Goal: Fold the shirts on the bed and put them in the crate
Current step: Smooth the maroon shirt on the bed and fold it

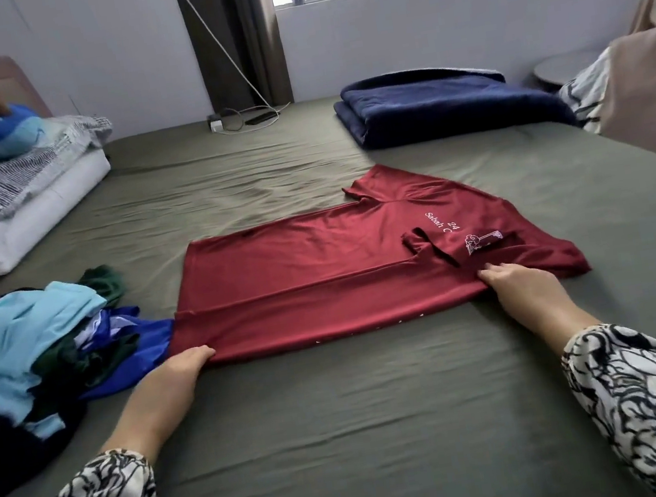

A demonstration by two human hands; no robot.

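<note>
A: Scene, big to small. Olive bed sheet [343, 416], then a folded navy blanket [441, 103] at the far side. Pile of unfolded shirts [33, 339] on the left. Maroon polo shirt [346, 271] lies flat mid-bed, collar to the right, hem to the left.

B: Step?

A: First lengthwise fold, I'd say. The near long edge is already turned over the body. Left hand [179, 372] pinches the hem-end corner; right hand [523, 287] rests flat on the fold by the collar, fingers straight, gripping nothing.

B: Next?

A: Probably fold the far side and its sleeve in to match, then halve it hem to collar.

B: Room?

A: Bare sheet near and far of the shirt. Left is tight: the hem touches the pile. Crate is not in view.
</note>
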